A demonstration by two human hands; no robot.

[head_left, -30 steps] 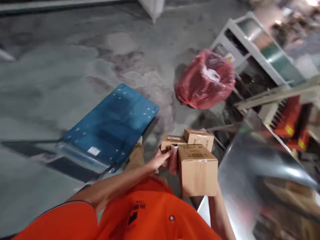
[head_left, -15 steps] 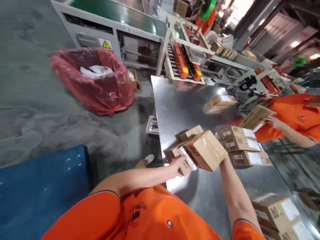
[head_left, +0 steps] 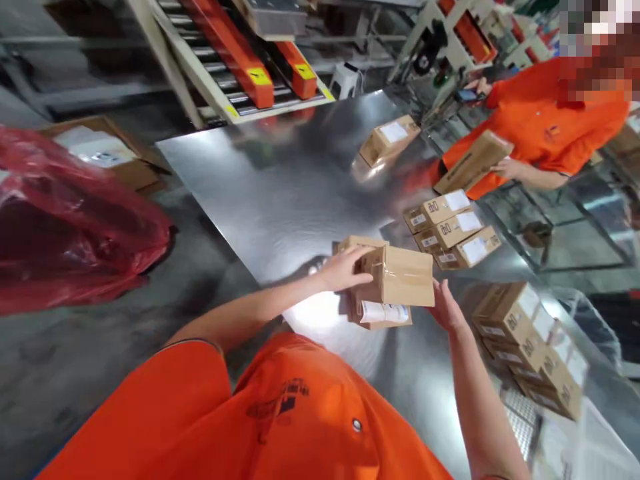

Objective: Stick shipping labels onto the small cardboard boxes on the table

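A brown cardboard box (head_left: 407,277) with a taped seam is between my hands over the metal table. My left hand (head_left: 345,270) grips its left side, the thumb along the side face and the fingers over the top edge. My right hand (head_left: 445,305) is at its lower right edge, its fingertips partly hidden behind the carton. Beneath and in front of it lies a small carton (head_left: 400,319) bearing a white label (head_left: 375,311). Behind it, another carton (head_left: 363,241) shows only in part.
Several labelled cartons (head_left: 453,230) sit at the right on the metal table (head_left: 280,193), and more (head_left: 530,347) stand nearer. A lone carton (head_left: 390,140) lies at the far side. A co-worker (head_left: 535,127) holds a flat box. A red bag (head_left: 75,227) stands left.
The view has swung right and closer to the table. My left hand has moved from the small labelled carton up to the larger box, which now sits turned and more level.
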